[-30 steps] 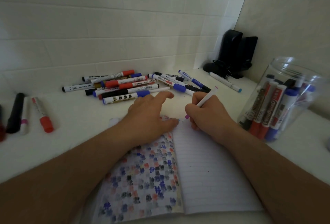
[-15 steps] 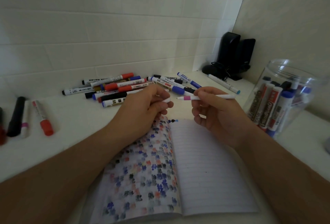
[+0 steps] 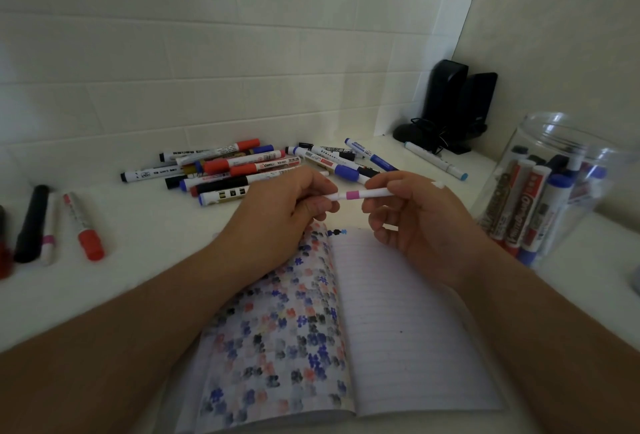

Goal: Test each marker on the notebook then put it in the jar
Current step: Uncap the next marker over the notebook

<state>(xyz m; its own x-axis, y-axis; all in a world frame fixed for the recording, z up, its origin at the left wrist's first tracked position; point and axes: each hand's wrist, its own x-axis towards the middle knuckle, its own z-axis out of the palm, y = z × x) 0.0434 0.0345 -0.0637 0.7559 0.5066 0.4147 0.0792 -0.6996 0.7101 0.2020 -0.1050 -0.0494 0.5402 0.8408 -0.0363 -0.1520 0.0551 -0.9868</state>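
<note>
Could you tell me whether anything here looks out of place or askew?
Only mildly: one white marker with a light-blue cap lies alone beside the black speakers, apart from the main marker pile. Nothing looks spilled or damaged.

Both my forearms reach in from the bottom corners and meet in the middle. My left hand (image 3: 277, 215) has its fingers curled, thumb and fingertips pinched together. My right hand (image 3: 415, 222) faces it, thumb and forefinger pinched, other fingers loosely bent beneath.
</note>
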